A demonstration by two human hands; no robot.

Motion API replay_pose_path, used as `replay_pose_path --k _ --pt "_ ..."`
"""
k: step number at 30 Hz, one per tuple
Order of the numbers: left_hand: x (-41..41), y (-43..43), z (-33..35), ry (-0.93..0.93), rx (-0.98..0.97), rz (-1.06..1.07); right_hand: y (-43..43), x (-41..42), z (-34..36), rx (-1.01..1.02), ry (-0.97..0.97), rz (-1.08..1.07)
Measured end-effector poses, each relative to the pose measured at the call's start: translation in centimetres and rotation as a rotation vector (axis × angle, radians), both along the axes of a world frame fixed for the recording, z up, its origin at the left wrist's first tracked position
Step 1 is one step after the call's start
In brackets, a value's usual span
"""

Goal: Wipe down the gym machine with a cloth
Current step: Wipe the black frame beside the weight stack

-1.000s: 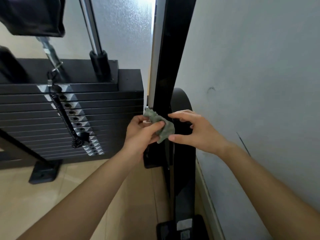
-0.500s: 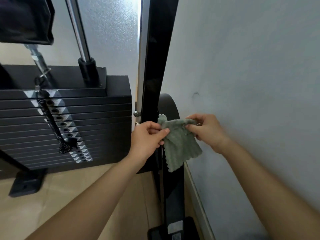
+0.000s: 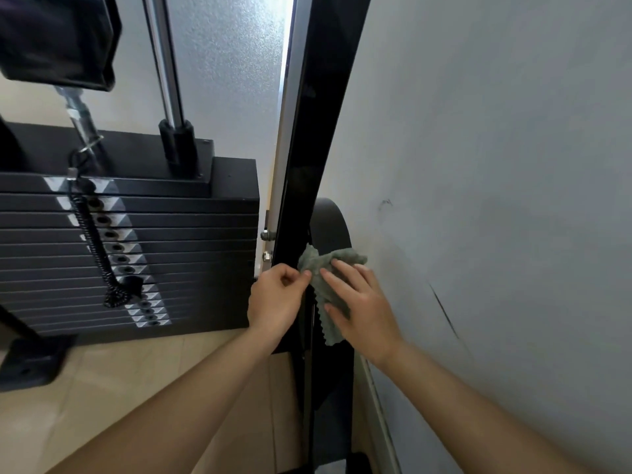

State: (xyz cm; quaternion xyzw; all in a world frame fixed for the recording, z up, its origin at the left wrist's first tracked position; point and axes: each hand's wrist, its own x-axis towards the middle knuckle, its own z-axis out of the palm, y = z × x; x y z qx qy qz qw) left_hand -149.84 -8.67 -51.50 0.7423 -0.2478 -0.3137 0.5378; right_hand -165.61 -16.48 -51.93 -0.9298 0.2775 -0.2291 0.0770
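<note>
A small grey-green cloth lies against the black upright frame post of the gym machine, low down near a black round cover. My left hand pinches the cloth's left edge between thumb and fingers. My right hand lies flat over the cloth with its fingers spread and straight, pressing it against the post. Much of the cloth is hidden under that hand.
A black weight stack with a coiled selector pin cord stands to the left, with a chrome guide rod above it. A grey wall runs close along the right. Tan floor tiles lie below.
The cloth was bunched between both hands, then spread out hanging from two pinches. Now my right hand has let go of its corner and lies flat on the cloth.
</note>
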Motion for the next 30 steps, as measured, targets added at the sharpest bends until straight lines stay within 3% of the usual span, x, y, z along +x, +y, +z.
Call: replay_pose_path --k 3,10,21,26,30 --pt "-0.2 0.6 0.8 -0.229 -0.044 0.076 -0.9 0.2 -0.1 -0.008 0.064 -0.004" --pt "-0.6 1.1 1.4 -0.404 -0.239 0.094 -3.4 2.7 2.4 0.206 0.139 -0.085" --pt "0.8 1.2 1.9 -0.282 -0.358 0.009 -7.5 7.4 4.8 0.613 -0.131 -0.135" --pt "2.3 1.5 2.1 -0.232 -0.383 -0.026 -7.0 6.2 4.3 0.579 -0.083 -0.119" --pt "3.1 2.0 3.6 -0.57 -0.382 0.001 -5.8 3.8 4.0 0.434 0.041 -0.1"
